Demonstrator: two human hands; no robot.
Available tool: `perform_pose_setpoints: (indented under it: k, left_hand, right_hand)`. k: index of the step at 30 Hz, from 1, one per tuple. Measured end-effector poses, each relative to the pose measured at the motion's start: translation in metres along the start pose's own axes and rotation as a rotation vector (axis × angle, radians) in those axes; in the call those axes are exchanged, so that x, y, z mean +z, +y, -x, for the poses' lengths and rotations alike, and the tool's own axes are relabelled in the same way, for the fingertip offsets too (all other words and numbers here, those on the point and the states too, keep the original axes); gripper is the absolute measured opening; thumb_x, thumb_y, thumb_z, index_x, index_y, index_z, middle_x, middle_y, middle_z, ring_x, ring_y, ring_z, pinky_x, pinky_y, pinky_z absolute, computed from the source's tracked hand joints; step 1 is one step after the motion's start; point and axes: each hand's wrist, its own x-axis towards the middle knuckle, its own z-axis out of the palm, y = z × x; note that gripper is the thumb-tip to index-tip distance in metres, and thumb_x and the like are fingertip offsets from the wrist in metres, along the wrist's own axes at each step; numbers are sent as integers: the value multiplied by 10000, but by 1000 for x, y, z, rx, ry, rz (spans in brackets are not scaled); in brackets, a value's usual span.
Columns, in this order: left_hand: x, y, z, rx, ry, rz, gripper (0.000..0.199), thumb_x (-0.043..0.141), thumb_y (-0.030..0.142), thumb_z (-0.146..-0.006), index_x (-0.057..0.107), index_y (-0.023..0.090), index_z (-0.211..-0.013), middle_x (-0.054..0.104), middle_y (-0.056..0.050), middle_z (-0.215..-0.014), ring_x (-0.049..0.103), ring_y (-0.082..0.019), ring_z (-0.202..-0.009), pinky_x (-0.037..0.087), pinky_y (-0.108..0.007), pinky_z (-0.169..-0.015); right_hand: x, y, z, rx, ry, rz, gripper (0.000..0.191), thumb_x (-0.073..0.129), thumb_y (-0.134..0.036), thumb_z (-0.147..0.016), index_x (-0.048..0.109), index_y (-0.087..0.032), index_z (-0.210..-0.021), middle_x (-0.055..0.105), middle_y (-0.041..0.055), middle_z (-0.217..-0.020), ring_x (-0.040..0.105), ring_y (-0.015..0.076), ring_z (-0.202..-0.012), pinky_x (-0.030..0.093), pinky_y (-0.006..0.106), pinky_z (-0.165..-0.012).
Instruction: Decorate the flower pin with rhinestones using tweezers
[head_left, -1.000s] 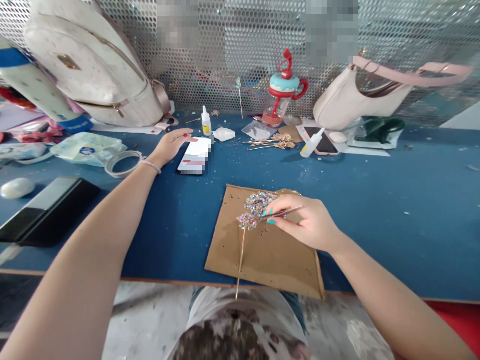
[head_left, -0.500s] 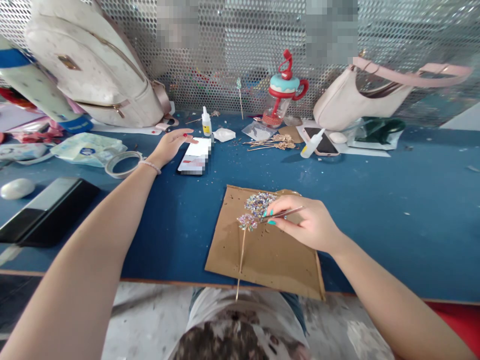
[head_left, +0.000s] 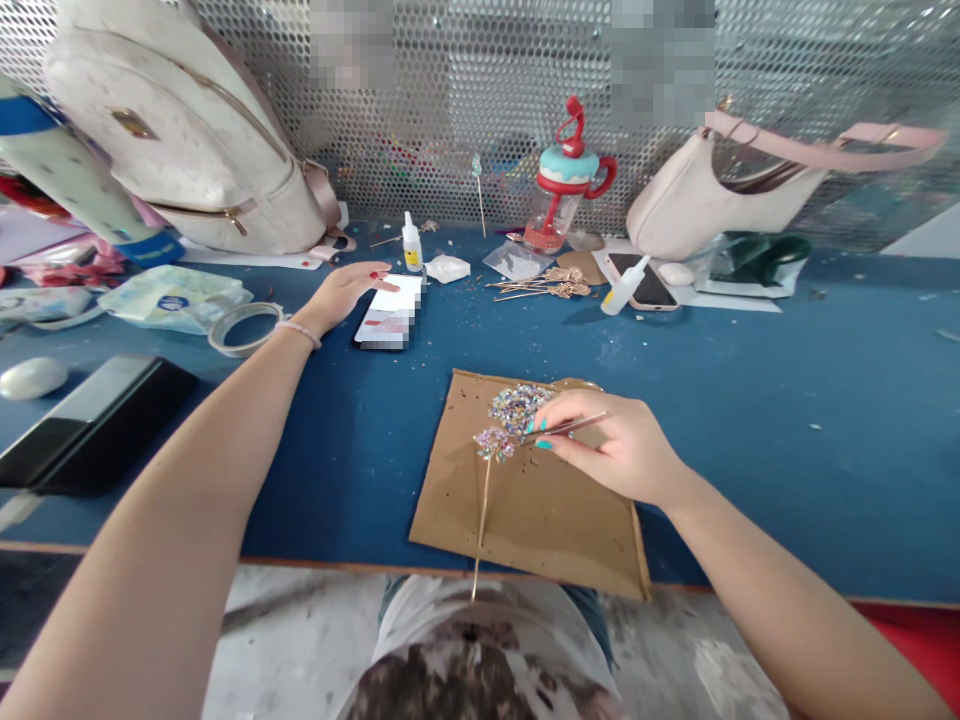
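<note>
By jewelled stick (head_left: 493, 445), tweezers (head_left: 581, 424) in right hand (head_left: 616, 446)

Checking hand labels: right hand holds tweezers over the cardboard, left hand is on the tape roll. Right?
Left part's wrong: the head view shows the left hand at the lit phone. The right hand does hold tweezers over the cardboard.

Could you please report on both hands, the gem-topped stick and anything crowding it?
Right hand pinching tweezers, tips by gem-topped stick. Left hand at lit phone, contact unclear. Stick lying on cardboard, gem pile close beyond its head.
</note>
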Motion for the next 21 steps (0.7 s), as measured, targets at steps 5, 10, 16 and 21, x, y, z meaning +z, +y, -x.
perform_pose_setpoints:
  k: [5, 10, 16, 21]
  left_hand:
    - [0, -4, -2, -28, -2, -58, 428, 422, 403, -977, 572, 150, -1288, 718, -59, -1121, 529, -239, -1229, 323, -394, -1121]
    - [2, -9, -4, -48, 11, -91, 447, 437, 407, -968, 539, 160, -1327, 653, -75, -1256, 507, -246, -1264, 312, -400, -1128]
    - [2, -12, -4, -36, 44, -52, 395, 497, 413, -969, 540, 178, -1284, 563, -108, -1320, 523, -266, -1223, 354, -527, -1086]
    - [4, -16, -3, -29, 27, 33, 403, 492, 406, -975, 511, 182, -1310, 566, -108, -1299, 546, -264, -1187, 394, -532, -1057]
  right_hand:
    - [-1, 1, 1, -6, 1, 8, 50, 645, -216, -841, 655, -206, -888, 733, 31, -846, 710, 150, -758, 570, 229, -635]
    - [0, 0, 0, -32, 6, 6, 56, 650, -197, -840, 649, -200, -896, 731, 28, -842, 708, 139, -752, 566, 217, -627]
    - [0, 2, 0, -42, 17, 1, 65, 650, -192, -837, 646, -199, -901, 734, 32, -847, 712, 148, -768, 568, 235, -643]
    - [0, 4, 3, -71, 75, 0, 83, 650, -175, -833, 634, -205, -909, 733, 31, -842, 714, 156, -777, 566, 248, -655]
